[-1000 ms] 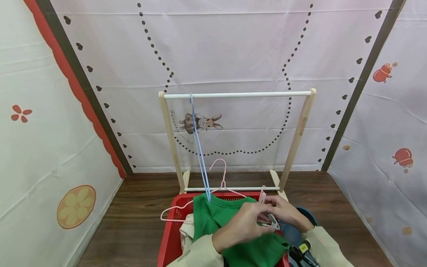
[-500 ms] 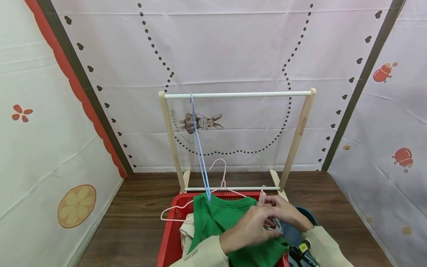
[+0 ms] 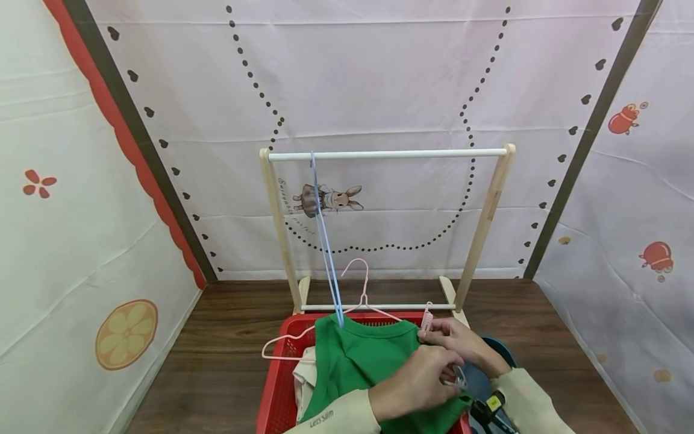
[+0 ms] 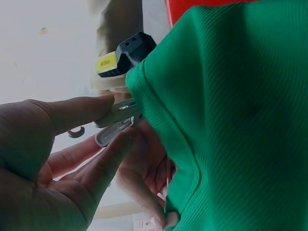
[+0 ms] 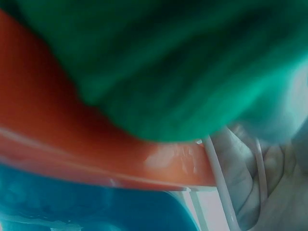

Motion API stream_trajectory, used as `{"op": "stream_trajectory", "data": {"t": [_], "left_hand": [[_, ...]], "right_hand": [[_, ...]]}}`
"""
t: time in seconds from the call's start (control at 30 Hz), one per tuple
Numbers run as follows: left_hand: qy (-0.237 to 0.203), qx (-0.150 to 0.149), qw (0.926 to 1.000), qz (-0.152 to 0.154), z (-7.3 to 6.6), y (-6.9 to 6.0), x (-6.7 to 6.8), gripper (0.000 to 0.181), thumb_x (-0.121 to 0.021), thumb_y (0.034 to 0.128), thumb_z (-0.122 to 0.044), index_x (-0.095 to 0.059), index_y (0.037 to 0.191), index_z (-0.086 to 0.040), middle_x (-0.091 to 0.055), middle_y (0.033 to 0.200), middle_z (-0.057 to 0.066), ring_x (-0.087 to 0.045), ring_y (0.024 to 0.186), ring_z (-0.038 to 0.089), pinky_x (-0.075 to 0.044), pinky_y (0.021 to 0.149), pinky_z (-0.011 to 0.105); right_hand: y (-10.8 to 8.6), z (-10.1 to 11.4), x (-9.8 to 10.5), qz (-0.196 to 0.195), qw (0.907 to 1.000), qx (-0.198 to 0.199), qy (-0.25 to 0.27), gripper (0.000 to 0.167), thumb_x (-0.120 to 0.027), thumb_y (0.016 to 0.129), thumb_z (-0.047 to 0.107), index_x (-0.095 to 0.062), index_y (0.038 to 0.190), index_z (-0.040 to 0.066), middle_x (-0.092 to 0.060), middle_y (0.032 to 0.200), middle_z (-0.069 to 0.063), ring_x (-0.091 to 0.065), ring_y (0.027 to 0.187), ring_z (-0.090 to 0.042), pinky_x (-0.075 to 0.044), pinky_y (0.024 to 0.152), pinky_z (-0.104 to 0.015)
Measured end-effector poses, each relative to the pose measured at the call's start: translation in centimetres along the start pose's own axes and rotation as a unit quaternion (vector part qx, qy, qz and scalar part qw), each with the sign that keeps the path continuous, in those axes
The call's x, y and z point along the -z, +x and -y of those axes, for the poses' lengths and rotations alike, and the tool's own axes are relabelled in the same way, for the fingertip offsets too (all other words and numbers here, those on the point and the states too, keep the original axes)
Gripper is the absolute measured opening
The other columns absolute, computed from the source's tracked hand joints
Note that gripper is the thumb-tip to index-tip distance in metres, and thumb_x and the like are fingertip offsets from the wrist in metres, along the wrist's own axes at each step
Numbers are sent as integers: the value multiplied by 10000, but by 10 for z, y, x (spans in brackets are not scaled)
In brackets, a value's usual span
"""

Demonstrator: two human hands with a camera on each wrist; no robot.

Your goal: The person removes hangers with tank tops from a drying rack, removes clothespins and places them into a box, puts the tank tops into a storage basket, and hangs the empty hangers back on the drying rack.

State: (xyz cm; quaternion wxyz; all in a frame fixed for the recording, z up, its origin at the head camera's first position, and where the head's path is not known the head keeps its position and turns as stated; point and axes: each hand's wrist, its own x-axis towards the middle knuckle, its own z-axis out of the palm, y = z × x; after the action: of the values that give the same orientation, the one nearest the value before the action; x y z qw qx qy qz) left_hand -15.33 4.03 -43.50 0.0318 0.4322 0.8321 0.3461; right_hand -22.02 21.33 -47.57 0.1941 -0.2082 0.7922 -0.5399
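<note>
Before white printed drapes (image 3: 379, 78), above a wood-grain table (image 3: 228, 337), the left hand (image 3: 420, 386) pinches a clip (image 4: 114, 115), the right hand (image 3: 465, 345) a green garment (image 3: 368, 349).

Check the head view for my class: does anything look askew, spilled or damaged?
Yes: the rabbit print on the backdrop looks askew. It lies sideways, ears toward the picture's right, while the rack before it stands upright. I see no spill, and no damage to the green garment or red basket.
</note>
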Motion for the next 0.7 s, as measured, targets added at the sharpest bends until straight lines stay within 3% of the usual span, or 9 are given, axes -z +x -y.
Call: {"op": "stream_trajectory", "data": {"t": [0.17, 0.4, 0.7], "left_hand": [[270, -164, 9994, -160, -1, 2, -6, 289, -801, 826, -85, -706, 1097, -54, -736, 988, -15, -641, 820, -93, -431, 685, 11], [271, -149, 9992, -244, -2, 4, -9, 292, -809, 825, -99, -706, 1094, -51, -730, 1012, 0, -648, 816, -70, -434, 683, 15], [206, -67, 9998, -38, 0, 7, -16, 275, -793, 843, -102, -699, 1097, -58, -720, 946, -13, -595, 749, -106, -428, 649, 21]], "right_hand": [[1, -2, 1, 32, 10000, 69, 38, 297, -571, 1014, 211, -648, 1048, -74, -694, 804, -79, -665, 696, -112, -538, 670, -259], [1, -3, 1, 46, 9999, 59, 89, 304, -574, 1013, 217, -656, 1067, -71, -715, 842, -71, -681, 741, -106, -545, 700, -249], [1, -2, 0, 73, 9997, -14, 220, 312, -575, 1012, 211, -643, 1088, -84, -650, 732, 37, -581, 624, -40, -496, 623, -210]]}}
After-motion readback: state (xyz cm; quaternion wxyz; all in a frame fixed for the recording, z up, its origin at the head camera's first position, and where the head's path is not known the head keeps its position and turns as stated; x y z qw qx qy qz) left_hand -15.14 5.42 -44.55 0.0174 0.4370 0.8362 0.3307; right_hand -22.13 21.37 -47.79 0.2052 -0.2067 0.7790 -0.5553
